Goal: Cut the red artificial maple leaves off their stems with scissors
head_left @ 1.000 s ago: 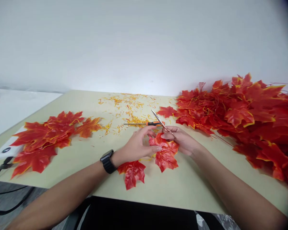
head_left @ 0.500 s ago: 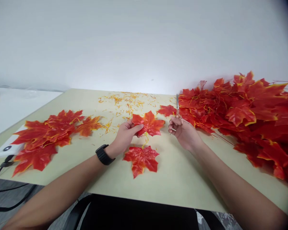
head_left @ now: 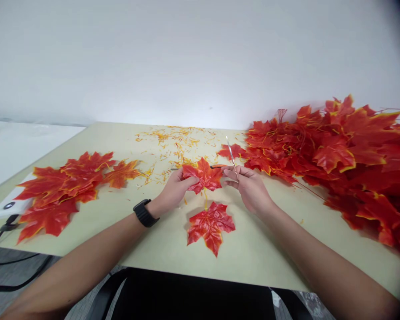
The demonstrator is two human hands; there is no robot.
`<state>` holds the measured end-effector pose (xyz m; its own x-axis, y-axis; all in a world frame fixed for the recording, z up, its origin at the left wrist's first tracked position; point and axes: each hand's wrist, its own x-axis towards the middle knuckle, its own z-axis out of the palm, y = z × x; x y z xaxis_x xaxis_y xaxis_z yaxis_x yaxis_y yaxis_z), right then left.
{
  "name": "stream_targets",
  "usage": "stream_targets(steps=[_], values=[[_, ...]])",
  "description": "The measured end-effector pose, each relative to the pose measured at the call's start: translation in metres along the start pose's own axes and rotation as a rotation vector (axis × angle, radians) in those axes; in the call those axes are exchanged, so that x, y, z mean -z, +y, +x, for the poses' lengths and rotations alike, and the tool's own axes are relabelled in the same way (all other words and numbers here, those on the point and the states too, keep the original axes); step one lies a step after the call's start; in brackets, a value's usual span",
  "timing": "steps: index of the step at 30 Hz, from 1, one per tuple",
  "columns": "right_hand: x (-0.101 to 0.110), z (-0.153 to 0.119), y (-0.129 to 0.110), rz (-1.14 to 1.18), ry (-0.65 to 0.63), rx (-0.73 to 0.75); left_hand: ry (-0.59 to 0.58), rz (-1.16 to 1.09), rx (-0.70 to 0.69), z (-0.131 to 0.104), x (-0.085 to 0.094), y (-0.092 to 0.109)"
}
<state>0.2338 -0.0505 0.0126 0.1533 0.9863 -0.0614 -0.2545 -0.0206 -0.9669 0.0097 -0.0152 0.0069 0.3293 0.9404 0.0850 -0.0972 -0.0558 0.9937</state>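
My left hand (head_left: pixel 176 189), with a black watch on its wrist, pinches the left side of a red maple leaf (head_left: pixel 205 175). A dark, thin object shows behind this leaf and sticks out on both sides; what it is I cannot tell. Slim metal scissors (head_left: pixel 232 155) point up from my right hand (head_left: pixel 251 186), whose fingertips are close to the leaf's right edge. A yellow stem joins the held leaf to a second red leaf (head_left: pixel 211 226), which hangs nearer to me over the table.
Yellow and orange clippings (head_left: pixel 173 138) are scattered at the back of the table (head_left: pixel 160 253). Several leaves (head_left: pixel 66 182) lie at the left on a white device (head_left: pixel 10 206) with a black cable. A large pile of red leaves (head_left: pixel 333 151) fills the right side.
My right hand has come left to the held leaf, and the scissors lean more to the left. The lower leaf has swung right and turned.
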Motion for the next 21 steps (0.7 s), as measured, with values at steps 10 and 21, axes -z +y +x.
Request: stream_targets(steps=[10, 21], values=[[-0.0017, 0.0011, 0.0044, -0.056, -0.037, -0.028, 0.034, 0.032, 0.01, 0.0007, -0.0031, 0.0011], [-0.0027, -0.0002, 0.0077, -0.067, -0.024, 0.002, 0.047, -0.056, 0.004, 0.0039, -0.0012, -0.0076]])
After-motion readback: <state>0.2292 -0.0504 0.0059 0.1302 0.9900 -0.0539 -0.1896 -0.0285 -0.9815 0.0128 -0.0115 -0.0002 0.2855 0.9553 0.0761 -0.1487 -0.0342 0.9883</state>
